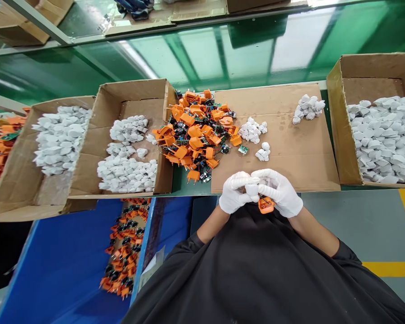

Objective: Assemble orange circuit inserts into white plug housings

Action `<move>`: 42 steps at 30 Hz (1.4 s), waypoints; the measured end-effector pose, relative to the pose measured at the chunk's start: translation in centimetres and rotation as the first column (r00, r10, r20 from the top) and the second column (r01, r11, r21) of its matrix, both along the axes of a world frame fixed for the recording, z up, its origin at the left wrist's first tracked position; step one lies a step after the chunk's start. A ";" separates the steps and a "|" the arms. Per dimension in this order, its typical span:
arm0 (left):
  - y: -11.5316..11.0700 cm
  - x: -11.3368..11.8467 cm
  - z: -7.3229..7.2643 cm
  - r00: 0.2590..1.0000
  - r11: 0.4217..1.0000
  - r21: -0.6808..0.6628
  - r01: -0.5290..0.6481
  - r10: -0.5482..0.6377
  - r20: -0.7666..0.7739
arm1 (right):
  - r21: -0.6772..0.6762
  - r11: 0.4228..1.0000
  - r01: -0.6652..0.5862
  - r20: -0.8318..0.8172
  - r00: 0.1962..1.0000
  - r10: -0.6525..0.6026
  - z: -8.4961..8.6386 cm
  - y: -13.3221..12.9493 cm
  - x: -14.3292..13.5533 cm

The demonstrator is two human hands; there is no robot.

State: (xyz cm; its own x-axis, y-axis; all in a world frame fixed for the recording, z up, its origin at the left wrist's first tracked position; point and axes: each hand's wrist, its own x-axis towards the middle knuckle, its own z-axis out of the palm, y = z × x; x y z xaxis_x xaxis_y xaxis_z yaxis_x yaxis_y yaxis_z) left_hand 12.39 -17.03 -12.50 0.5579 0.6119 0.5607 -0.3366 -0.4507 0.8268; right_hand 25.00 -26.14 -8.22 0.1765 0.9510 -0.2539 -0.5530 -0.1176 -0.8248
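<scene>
Both my hands wear white gloves and meet at the table's front edge. My left hand (pixel 235 192) is closed on a small white cap-like piece (pixel 251 190), holding it between thumb and fingers. My right hand (pixel 279 192) is closed beside it, its fingertips touching the white piece's side. Below the right fingers hangs an orange plug housing (pixel 266 205) on dark wires; what the wires run to is hidden in the fingers. Ahead on the cardboard sheet (pixel 290 157) lie small heaps of white pieces (pixel 263 152) and a green circuit board (pixel 243 149).
A heap of orange plugs with boards (pixel 195 135) lies left of the sheet. Open cardboard boxes of white pieces stand at left (pixel 164 171) and right (pixel 351 148). More orange plugs (pixel 128 243) lie lower left, beside a blue surface (pixel 74 252).
</scene>
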 end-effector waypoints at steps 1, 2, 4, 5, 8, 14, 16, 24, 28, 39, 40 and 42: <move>0.0 0.0 0.0 1.000 1.000 -0.003 0.012 -0.012 0.008 | 0.007 1.000 0.000 0.009 1.000 0.000 0.0 0.0 0.0; 0.0 0.0 -0.1 1.000 1.000 0.002 0.019 -0.020 0.012 | 0.011 1.000 -0.003 0.018 1.000 0.003 0.0 0.0 0.1; 0.0 0.0 0.0 1.000 0.999 0.035 0.026 -0.027 0.013 | 0.012 1.000 -0.010 0.039 0.999 0.009 0.1 0.0 0.3; 0.0 0.0 0.1 1.000 0.998 0.056 0.028 -0.028 0.013 | 0.011 1.000 -0.014 0.050 0.999 0.013 0.2 0.0 0.5; 0.0 0.2 0.3 0.996 0.992 0.088 0.085 -0.088 0.033 | -0.001 0.999 -0.046 0.076 0.996 0.046 0.4 0.0 0.9; 0.1 0.0 0.4 0.997 0.976 0.212 0.040 -0.025 -0.072 | -0.057 0.998 -0.009 0.158 0.987 0.018 0.8 0.1 1.2; 0.1 -0.2 0.3 0.993 0.976 0.215 0.033 -0.007 -0.119 | -0.070 0.998 -0.009 0.166 0.986 0.020 0.8 0.2 1.2; 0.4 -0.2 1.0 0.983 0.974 0.228 0.017 0.025 -0.183 | -0.052 0.996 -0.077 0.230 0.969 0.087 0.9 0.4 2.0; 0.6 -0.4 1.1 0.949 0.999 -0.026 0.025 -0.032 -0.313 | -0.056 0.998 0.006 0.305 0.952 0.011 1.0 0.2 2.9; 0.8 0.5 -0.2 0.940 0.765 -0.636 0.106 -0.286 -0.188 | -0.018 1.000 -0.006 0.577 0.816 0.015 -0.9 -0.3 3.0; 0.8 0.4 -0.2 0.931 0.754 -0.644 0.125 -0.313 -0.186 | -0.019 1.000 0.002 0.576 0.817 0.009 -1.0 -0.2 3.1; 0.8 0.3 -0.2 0.925 0.777 -0.618 0.116 -0.311 -0.217 | -0.009 1.000 -0.009 0.541 0.841 0.013 -1.1 -0.1 3.3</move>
State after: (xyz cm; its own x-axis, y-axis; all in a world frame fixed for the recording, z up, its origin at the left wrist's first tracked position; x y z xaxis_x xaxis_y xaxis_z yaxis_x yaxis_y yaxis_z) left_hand 12.72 -16.18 -12.74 0.7894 0.6091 -0.0759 -0.0654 0.2064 0.9763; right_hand 28.32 -26.22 -9.27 0.2772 0.9524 -0.1270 -0.0180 -0.1271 -0.9917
